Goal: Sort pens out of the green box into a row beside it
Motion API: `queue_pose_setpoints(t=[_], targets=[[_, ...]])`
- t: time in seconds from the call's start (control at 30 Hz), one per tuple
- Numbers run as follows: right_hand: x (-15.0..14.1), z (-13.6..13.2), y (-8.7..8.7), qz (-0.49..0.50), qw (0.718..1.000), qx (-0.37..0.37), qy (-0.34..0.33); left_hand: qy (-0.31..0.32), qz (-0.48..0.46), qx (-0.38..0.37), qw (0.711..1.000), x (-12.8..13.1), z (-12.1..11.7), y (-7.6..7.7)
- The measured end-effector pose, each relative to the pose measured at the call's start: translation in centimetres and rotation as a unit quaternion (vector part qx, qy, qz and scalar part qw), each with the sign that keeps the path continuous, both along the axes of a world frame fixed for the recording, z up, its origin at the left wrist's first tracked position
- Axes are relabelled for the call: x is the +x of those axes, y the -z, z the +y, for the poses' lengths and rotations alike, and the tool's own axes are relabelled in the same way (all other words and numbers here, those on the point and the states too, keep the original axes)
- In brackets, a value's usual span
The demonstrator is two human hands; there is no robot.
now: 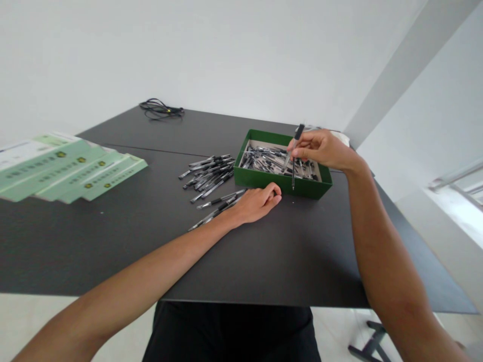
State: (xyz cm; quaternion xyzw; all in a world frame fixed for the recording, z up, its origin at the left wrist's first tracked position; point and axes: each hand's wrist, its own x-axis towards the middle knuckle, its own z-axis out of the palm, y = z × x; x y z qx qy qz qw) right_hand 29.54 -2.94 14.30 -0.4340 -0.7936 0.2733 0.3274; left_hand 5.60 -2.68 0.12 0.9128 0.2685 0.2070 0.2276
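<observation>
A green open box (281, 187) stands on the black table, filled with a jumble of pen pieces (260, 158). Above its front rim, my right hand (320, 148) pinches a clear pen with a black end (298, 133). A thin dark stick like a pen refill (293, 173) hangs from the same fingers. My left hand (260, 203) rests on the table by the box's front left corner, fingers curled closed. Something dark shows at its fingertips, too small to make out. Black-and-clear pens (211, 173) lie heaped left of the box, with several more (217, 208) beside my left wrist.
Green printed booklets or boxes (90, 171) lie overlapped at the left of the table (124, 241). A coiled black cable (160, 109) lies at the back edge, before a white wall. Part of a pale crumpled item (341, 137) shows behind my right hand.
</observation>
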Motion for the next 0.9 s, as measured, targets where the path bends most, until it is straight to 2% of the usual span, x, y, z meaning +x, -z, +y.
queue_pose_setpoints(t=[0.17,0.33,0.47,0.9], targets=[[-0.6,0.1,0.2,-0.040,0.995,-0.072,-0.053,0.008,-0.039,-0.021,0.999,-0.2,-0.3,-0.5],[-1.5,0.1,0.5,-0.069,0.989,-0.102,-0.087,0.023,-0.067,-0.030,0.997,-0.2,-0.2,-0.4],[-2.1,0.1,0.5,-0.079,0.986,-0.108,-0.100,0.023,-0.069,-0.032,0.997,-0.1,-0.1,-0.1],[-2.2,0.0,0.4,-0.070,0.989,-0.097,-0.084,0.021,-0.071,-0.031,0.997,0.0,-0.2,-0.1]])
